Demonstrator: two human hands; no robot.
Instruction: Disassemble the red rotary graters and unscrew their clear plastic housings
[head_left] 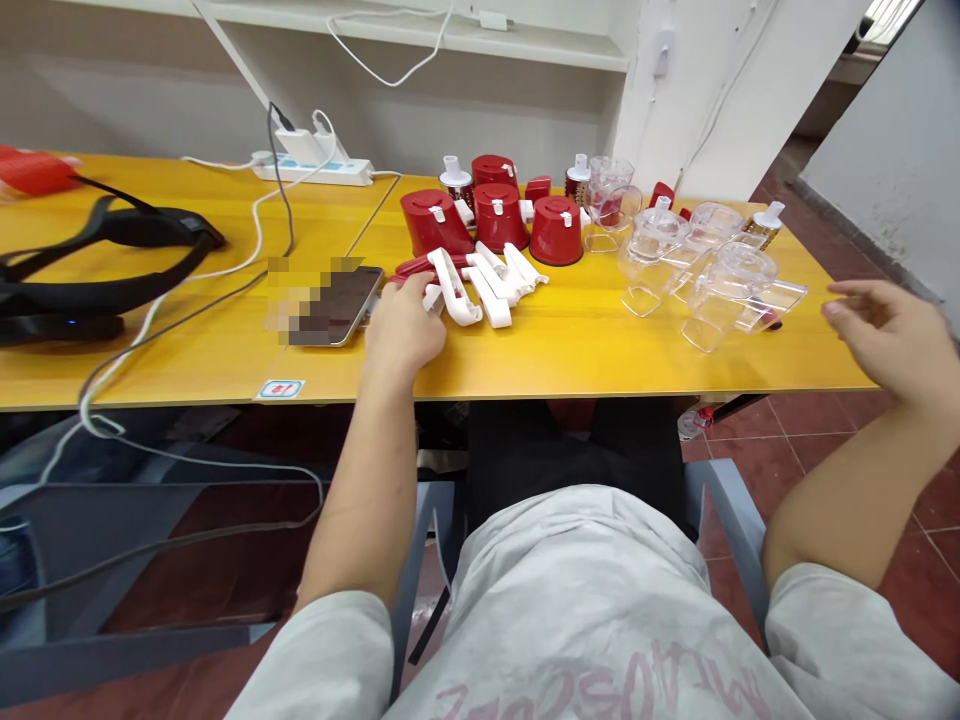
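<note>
My left hand (405, 325) reaches into a small pile on the yellow table, its fingers curled and partly hidden. Against the fingertips lie red handle-shaped parts (412, 267) and a white looped plastic handle (455, 290). More white plastic handles (495, 285) are heaped just right of it. What the fingers close on cannot be made out. Out past the table's right end, my right hand (892, 335) hangs in the air with its fingers apart and nothing in them. Nearest to it is a clear plastic housing (739, 290) with tube-like openings.
Several red cups (556, 230) stand behind the handles, with metal grater drums (456, 180) around them. Other clear housings (652, 245) sit at the right. To the left are a phone (349, 305), loose cables (259, 225), a power strip (322, 170) and a black headset (112, 270).
</note>
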